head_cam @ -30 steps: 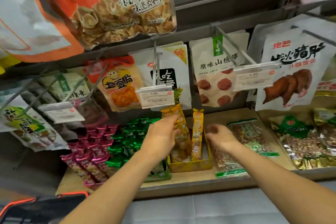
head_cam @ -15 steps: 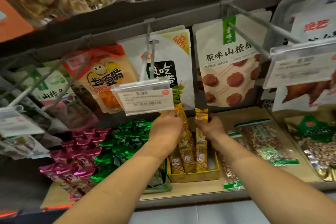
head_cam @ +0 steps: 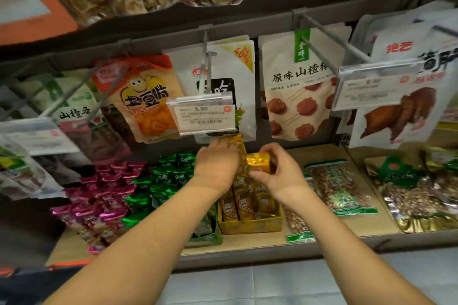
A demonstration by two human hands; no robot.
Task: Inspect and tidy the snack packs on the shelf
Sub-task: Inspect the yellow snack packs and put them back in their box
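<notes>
Now the right hand (head_cam: 280,173) has closed thumb and fingers on the top of one gold snack pack (head_cam: 259,162), where half a second ago it only touched the top. The left hand (head_cam: 215,166) remains clamped on a taller gold pack (head_cam: 239,148) just beside it. Both packs stand upright in the yellow display box (head_cam: 250,226) on the lower shelf (head_cam: 247,242). The view has moved closer. Count: two hands, one yellow box, about five gold packs visible in it; exact number unclear. One price tag (head_cam: 203,116) reading 5.90 hangs above the hands. Green packs (head_cam: 171,176) lie left of the box; count unclear.
</notes>
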